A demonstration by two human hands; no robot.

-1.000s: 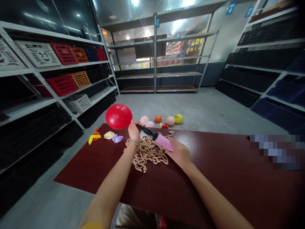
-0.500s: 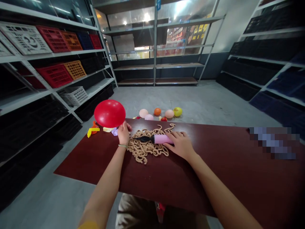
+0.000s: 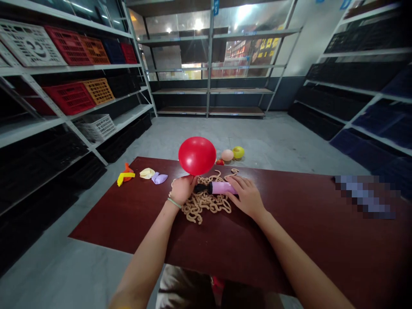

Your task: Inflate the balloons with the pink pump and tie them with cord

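2 hands | left point(image 3: 183, 190) pinching red balloon point(image 3: 197, 156) (neck hidden) | right point(image 3: 246, 196) flat on pink pump point(image 3: 222, 187) | tan cord point(image 3: 202, 201) between

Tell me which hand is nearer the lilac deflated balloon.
Left. The left hand is just right of the lilac deflated balloon, not touching it; the right hand is farther right, beyond the tangled tan cord.

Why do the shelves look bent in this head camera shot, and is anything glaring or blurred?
In the head view, the wide lens bows the white shelving; ceiling lights glare on the glass beyond; a pixelated block blurs part of the dark red table; the red balloon looks sharp.
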